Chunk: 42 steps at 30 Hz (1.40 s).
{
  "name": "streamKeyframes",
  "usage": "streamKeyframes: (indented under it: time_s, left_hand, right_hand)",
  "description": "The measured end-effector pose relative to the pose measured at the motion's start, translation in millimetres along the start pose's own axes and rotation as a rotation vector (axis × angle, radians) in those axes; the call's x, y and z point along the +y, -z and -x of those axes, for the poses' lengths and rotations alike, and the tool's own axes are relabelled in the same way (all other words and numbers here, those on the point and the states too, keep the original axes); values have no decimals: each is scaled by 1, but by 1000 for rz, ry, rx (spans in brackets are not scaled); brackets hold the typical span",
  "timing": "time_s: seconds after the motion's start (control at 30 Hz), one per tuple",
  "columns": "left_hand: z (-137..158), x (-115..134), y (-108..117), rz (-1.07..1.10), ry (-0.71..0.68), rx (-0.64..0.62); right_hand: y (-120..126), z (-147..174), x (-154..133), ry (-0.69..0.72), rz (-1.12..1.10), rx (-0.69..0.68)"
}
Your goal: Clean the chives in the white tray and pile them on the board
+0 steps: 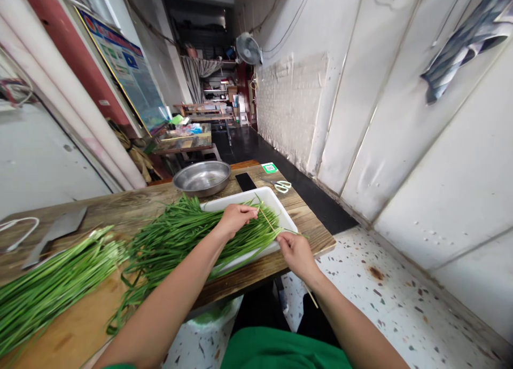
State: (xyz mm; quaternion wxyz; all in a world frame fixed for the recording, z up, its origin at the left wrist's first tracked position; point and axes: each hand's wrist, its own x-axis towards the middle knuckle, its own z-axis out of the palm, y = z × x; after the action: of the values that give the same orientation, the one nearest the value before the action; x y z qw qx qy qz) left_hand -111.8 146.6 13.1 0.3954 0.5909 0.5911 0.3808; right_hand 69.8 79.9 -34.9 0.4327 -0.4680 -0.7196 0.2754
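Note:
A big bunch of green garlic chives (176, 238) lies partly in a white plastic tray (288, 215), its leafy ends spilling over the left side. My left hand (237, 218) is over the chives with thumb and fingers pinched on one end of a thin pale-yellow straw strand (267, 220). At the tray's right edge, my right hand (295, 251) is closed on the same strand, which is stretched between both hands. A loose tail of it hangs below the right wrist. Whether the strand passes under the bunch is hidden.
More chives (60, 283) lie on a cutting board (80, 315) at the left, near a cleaver (60, 227). Behind the tray are a steel bowl (201, 178), a black phone (245, 181) and scissors (282, 186). The wooden table (316, 230) ends at the right.

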Motion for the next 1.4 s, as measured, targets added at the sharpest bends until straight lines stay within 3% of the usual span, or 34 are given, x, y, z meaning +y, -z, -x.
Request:
streamKeyframes:
  time_s: [0.33, 0.47, 0.63, 0.77, 0.83, 0.97, 1.07, 1.17, 1.23, 1.33, 1.37, 1.4]
  left_hand:
    - [30, 5, -11, -167, -144, -104]
    - [35, 16, 4, -240, -190, -159]
    - [20, 33, 22, -323, -269, -224]
    - [5, 32, 10, -342, -323, -558]
    - [-3, 27, 3, -364, -337, -650]
    - [-19, 11, 7, -413, -328, -455]
    - [-28, -3, 23, -383, -211, -344]
    - [-32, -8, 44, -351, -42, -266]
    - [-33, -3, 58, -475, 15, -120]
    - [-34, 15, 69, -790, -116, 231]
    - [-34, 21, 67, -843, -193, 279]
    - [-33, 26, 61, -849, -267, 242]
  right_hand:
    - [-7, -25, -10, 33, -36, 36]
    - [-8, -29, -12, 58, -95, 36]
    - [-8, -16, -14, 59, -219, 45]
    - [-6, -12, -18, 65, -272, 44]
    - [-2, -10, -20, 70, -262, 54]
    - [7, 2, -23, 118, -229, 68]
    - [10, 20, -19, 127, -221, 56]
    - [6, 36, -8, 23, -236, 96]
    - [1, 43, 1, -55, -270, 113]
    - [-4, 45, 9, -133, -329, 121]
    - [-5, 44, 10, -149, -342, 131]
    - [-5, 43, 11, -160, -351, 143]
